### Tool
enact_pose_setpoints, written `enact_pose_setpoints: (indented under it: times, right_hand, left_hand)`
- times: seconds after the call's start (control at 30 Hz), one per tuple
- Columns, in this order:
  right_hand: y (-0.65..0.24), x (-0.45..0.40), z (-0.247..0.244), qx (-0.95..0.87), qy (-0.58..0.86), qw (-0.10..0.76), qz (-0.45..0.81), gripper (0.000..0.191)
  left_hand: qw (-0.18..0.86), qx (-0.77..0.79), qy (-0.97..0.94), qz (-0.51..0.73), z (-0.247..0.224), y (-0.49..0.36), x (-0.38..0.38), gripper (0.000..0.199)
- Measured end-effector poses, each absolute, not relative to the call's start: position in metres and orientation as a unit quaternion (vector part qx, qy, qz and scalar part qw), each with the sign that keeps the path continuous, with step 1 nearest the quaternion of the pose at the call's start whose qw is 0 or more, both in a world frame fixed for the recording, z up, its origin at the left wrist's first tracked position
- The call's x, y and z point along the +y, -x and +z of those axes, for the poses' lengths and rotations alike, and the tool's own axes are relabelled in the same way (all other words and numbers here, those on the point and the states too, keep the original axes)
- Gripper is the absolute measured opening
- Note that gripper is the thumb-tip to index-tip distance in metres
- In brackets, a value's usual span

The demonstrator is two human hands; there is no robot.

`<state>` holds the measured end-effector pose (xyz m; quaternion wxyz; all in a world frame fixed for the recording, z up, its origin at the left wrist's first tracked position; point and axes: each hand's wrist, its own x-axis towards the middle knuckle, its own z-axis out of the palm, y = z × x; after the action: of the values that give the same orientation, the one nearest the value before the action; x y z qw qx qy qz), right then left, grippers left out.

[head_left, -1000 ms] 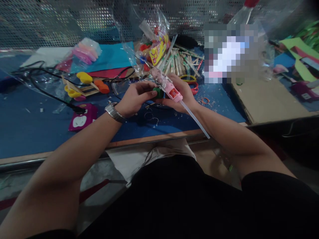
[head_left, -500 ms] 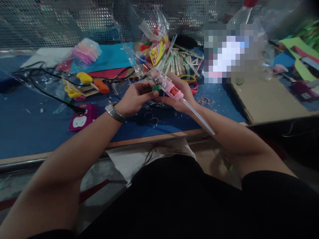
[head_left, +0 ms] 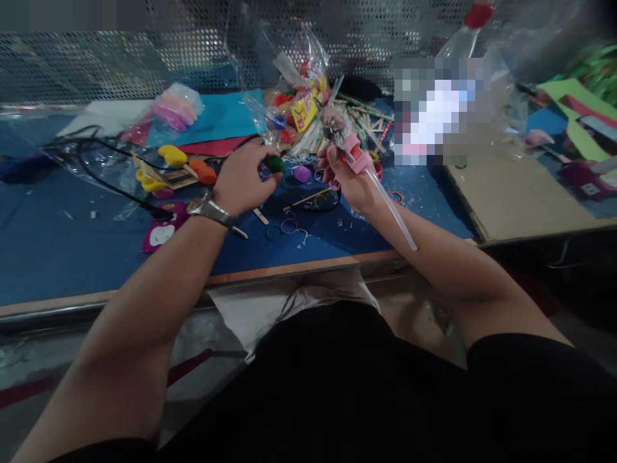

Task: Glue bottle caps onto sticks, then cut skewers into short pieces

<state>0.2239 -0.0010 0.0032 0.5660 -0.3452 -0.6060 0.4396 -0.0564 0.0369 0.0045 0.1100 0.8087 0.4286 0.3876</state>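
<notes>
One green cap [head_left: 276, 164] pinched between thumb and fingers of the left hand [head_left: 245, 179], just above the blue tabletop [head_left: 250, 254]. Gripped in the right hand [head_left: 351, 186] with curled fingers: a pink hot glue gun [head_left: 357, 154] (translucent glue stick [head_left: 396, 213] out the back, over the forearm). On the tabletop between both hands, a purple cap [head_left: 301, 173]; near the left wrist, yellow and orange caps [head_left: 203, 172] on wooden sticks [head_left: 171, 177].

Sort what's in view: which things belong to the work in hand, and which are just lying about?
In hand: green piece, left hand; pink glue gun with translucent stick, right hand.

Lying about: turquoise sheet; cardboard; bagged pastel pieces.
</notes>
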Motion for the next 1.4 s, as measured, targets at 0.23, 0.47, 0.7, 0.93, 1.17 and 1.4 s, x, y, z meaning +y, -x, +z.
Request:
enact_pose_setpoints:
  times: [0.23, 0.47, 0.7, 0.93, 1.17, 1.4]
  right_hand:
    - [-0.220, 0.003, 0.002, -0.590, 0.375, 0.543, 0.466, 0.071]
    - [-0.220, 0.018, -0.005, -0.587, 0.369, 0.561, 0.451, 0.079]
    - [-0.220, 0.022, -0.008, -0.570, 0.359, 0.600, 0.432, 0.084]
    - [-0.221, 0.023, -0.006, -0.570, 0.381, 0.593, 0.423, 0.094]
    - [-0.221, 0.011, 0.021, -0.562, 0.336, 0.591, 0.471, 0.066]
    - [-0.217, 0.037, 0.032, -0.589, 0.393, 0.521, 0.476, 0.027]
  left_hand:
    - [0.090, 0.457, -0.811, 0.353, -0.023, 0.069, 0.055, 0.040]
    - [0.081, 0.510, -0.801, 0.302, -0.016, 0.057, 0.045, 0.064]
    - [0.121, 0.480, -0.815, 0.302, -0.013, 0.058, 0.047, 0.049]
    - [0.100, 0.477, -0.807, 0.332, -0.007, 0.048, 0.038, 0.034]
    - [0.045, 0.529, -0.838, 0.126, 0.016, 0.032, 0.021, 0.058]
    - [0.080, 0.542, -0.821, 0.163, 0.013, 0.028, 0.026, 0.062]
